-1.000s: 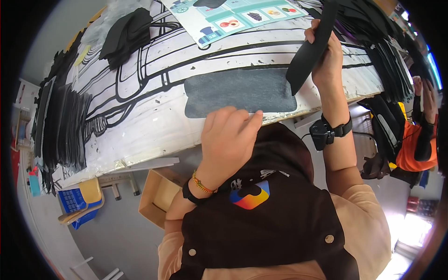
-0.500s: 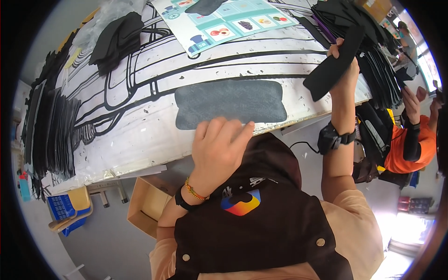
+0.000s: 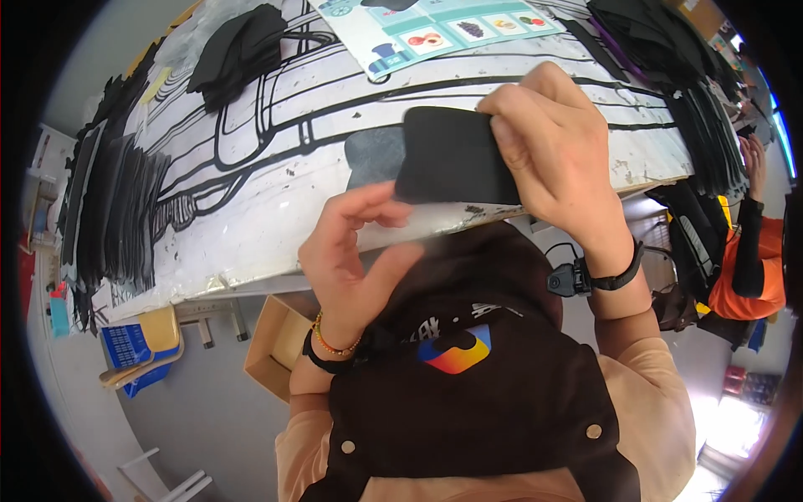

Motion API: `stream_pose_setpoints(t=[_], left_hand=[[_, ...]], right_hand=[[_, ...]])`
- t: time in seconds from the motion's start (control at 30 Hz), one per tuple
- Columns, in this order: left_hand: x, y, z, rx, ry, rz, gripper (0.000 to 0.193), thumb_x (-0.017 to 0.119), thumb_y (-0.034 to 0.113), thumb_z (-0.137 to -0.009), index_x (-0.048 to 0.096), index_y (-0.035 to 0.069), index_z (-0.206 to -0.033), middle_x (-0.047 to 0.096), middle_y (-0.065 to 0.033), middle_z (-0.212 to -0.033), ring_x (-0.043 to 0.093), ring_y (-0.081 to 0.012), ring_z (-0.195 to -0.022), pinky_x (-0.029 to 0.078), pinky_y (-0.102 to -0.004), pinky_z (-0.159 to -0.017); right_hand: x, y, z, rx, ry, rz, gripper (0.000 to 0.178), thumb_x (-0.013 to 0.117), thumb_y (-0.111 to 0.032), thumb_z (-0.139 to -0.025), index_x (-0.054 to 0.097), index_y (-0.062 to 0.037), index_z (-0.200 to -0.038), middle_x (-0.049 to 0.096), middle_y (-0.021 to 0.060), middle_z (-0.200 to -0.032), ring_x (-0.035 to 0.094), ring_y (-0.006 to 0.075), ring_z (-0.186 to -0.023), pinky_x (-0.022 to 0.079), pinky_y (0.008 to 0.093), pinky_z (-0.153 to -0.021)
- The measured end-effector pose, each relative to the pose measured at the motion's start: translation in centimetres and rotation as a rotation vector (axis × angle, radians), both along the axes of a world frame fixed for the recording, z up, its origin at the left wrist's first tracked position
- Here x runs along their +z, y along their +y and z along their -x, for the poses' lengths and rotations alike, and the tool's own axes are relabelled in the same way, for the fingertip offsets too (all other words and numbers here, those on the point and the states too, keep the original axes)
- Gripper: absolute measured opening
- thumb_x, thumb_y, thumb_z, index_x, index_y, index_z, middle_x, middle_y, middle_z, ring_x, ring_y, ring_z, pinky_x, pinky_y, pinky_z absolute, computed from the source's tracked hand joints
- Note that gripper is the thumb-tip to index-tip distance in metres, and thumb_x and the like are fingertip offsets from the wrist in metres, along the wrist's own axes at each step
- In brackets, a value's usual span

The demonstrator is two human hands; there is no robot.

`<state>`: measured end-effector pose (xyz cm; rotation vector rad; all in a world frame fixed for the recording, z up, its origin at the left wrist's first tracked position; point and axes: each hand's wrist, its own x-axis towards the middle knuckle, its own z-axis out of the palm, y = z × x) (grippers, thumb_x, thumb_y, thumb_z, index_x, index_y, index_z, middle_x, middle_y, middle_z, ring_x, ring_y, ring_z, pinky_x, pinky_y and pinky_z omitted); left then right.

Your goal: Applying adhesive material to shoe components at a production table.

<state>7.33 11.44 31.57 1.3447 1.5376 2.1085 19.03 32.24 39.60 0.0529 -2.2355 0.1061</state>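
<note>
White tabletop (image 3: 251, 226), streaked black

At frame centre, my right hand (image 3: 556, 155) pinches a matte black panel (image 3: 452, 155) (rounded at the corners) by its right end. My left hand (image 3: 339, 247) curves near its lower left, thumb and fingers apart. Partly behind lies a flat, chalky grey piece (image 3: 372, 155).

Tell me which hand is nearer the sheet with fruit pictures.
Right. The right hand, holding the black piece, is just below the fruit-picture sheet in view; the left hand is farther down, by the near edge of the table.
</note>
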Motion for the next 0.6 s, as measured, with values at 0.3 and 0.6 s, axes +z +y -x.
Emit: stream_pose_setpoints(t=[0.3, 0.6], left_hand=[[1.6, -1.3, 0.2, 0.279, -0.253, 0.073, 0.010, 0.068, -0.001, -0.098, 0.064, -0.004, -0.106, 0.074, -0.0126, -0.091, 0.071, -0.0157, -0.083, 0.056, -0.0268, -0.079], [1.0, -1.0, 1.8, 0.149, -0.407, -0.224, 0.007, 0.064, 0.002, -0.099, 0.061, 0.000, -0.104, 0.075, -0.0154, -0.090, 0.072, -0.0215, -0.079, 0.058, -0.0342, -0.080]], right_hand=[[-0.4, -0.6, 0.5, 0.017, -0.205, 0.187, 0.013, 0.073, -0.020, -0.092, 0.066, -0.0101, -0.098, 0.063, 0.0022, -0.070, 0.061, 0.0247, -0.070, 0.047, 0.0361, -0.061], [-2.4, 1.8, -2.7, 0.130, -0.340, 0.743, 0.030, 0.080, -0.028, -0.091, 0.069, -0.0039, -0.105, 0.066, 0.0039, -0.089, 0.058, 0.0127, -0.075, 0.048, 0.0295, -0.064]])
